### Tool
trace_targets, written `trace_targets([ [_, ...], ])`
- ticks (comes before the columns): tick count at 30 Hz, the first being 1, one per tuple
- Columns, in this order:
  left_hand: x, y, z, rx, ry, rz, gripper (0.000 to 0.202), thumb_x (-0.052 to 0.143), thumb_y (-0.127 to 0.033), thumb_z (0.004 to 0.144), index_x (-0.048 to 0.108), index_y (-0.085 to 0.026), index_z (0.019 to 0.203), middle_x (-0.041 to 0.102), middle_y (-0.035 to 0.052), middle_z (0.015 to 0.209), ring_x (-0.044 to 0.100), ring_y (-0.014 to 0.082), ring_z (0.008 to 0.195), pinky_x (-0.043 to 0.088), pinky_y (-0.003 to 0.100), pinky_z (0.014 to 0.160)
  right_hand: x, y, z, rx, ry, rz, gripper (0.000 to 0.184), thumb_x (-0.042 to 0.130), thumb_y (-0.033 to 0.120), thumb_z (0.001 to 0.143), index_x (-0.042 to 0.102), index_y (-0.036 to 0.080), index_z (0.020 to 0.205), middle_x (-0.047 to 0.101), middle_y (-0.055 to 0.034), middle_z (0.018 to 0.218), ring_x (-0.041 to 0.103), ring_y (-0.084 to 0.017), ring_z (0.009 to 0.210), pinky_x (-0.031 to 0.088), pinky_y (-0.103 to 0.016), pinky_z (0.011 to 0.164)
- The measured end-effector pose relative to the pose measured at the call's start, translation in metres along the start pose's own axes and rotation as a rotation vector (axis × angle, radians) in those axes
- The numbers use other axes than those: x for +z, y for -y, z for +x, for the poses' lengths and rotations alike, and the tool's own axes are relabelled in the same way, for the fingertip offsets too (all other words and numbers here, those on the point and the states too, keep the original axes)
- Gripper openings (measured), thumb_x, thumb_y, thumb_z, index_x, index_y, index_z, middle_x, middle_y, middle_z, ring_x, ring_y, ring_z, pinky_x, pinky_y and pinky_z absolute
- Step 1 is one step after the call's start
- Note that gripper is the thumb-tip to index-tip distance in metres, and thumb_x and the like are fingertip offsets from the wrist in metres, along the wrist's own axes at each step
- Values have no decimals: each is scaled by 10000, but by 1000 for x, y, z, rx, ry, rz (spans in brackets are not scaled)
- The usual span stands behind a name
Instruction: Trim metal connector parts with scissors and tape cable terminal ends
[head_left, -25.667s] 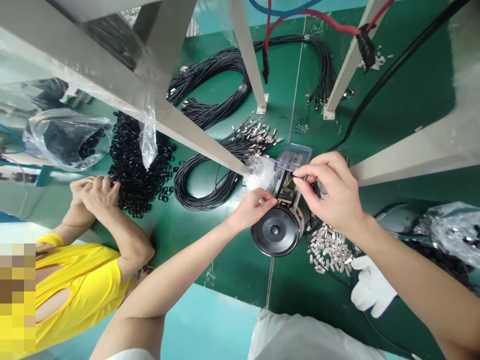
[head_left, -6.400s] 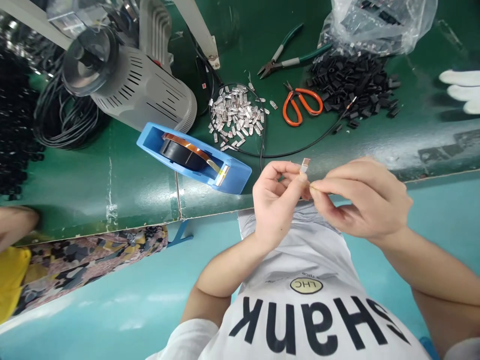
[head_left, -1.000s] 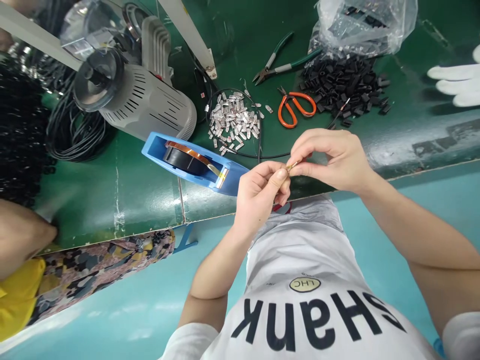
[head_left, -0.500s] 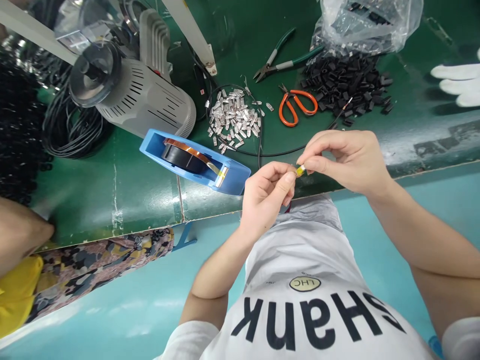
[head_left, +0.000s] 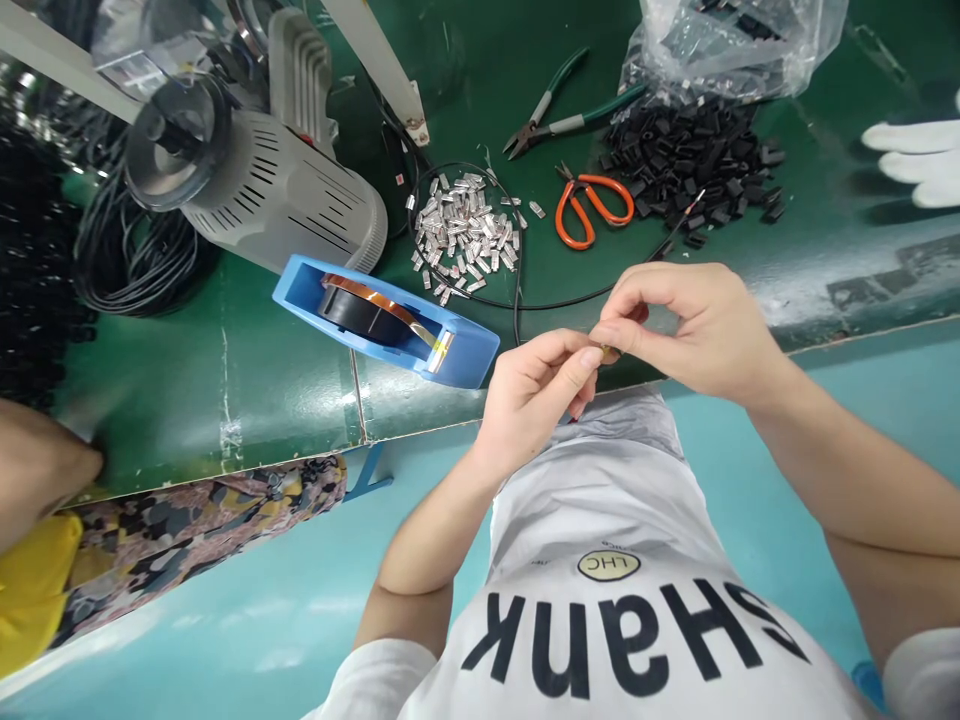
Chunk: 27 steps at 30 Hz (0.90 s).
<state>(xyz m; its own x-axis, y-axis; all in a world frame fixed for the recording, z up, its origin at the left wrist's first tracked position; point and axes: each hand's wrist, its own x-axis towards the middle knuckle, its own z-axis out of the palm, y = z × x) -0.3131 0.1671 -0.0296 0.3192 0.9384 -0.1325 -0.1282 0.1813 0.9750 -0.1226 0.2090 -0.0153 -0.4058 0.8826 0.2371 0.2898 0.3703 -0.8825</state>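
My left hand [head_left: 536, 390] and my right hand [head_left: 694, 325] meet over the table's near edge, both pinching one small metal terminal wrapped in amber tape [head_left: 604, 351]. Only a sliver of it shows between the fingertips. A thin black wire [head_left: 555, 301] runs from the hands across the green table [head_left: 285, 370] toward a heap of black sleeves [head_left: 694, 160]. The blue tape dispenser [head_left: 390, 320] with its amber roll lies just left of my left hand.
A pile of silver terminals [head_left: 465, 230], orange scissors [head_left: 589, 200] and green-handled pliers [head_left: 559, 110] lie behind my hands. A grey machine [head_left: 262, 185] stands at back left beside black cable coils [head_left: 127, 255]. A white glove [head_left: 915, 160] is at right; another person's arm [head_left: 37, 470] at left.
Over the last second my hands have stayed together at the table edge, the fingers shifting round the small taped piece; less of it shows now. The view has drifted slightly.
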Motion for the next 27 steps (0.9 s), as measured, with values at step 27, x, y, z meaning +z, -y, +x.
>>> trace_targets([
  [27, 7, 1, 0, 40, -146, -8, 271, 687, -429, 933, 691, -160, 908, 581, -19, 638, 483, 64, 509, 404, 191, 489, 4, 5, -11, 169, -66, 162, 117, 686, 332, 938, 764, 249, 911, 747, -10, 876, 658, -161, 756, 529, -313, 696],
])
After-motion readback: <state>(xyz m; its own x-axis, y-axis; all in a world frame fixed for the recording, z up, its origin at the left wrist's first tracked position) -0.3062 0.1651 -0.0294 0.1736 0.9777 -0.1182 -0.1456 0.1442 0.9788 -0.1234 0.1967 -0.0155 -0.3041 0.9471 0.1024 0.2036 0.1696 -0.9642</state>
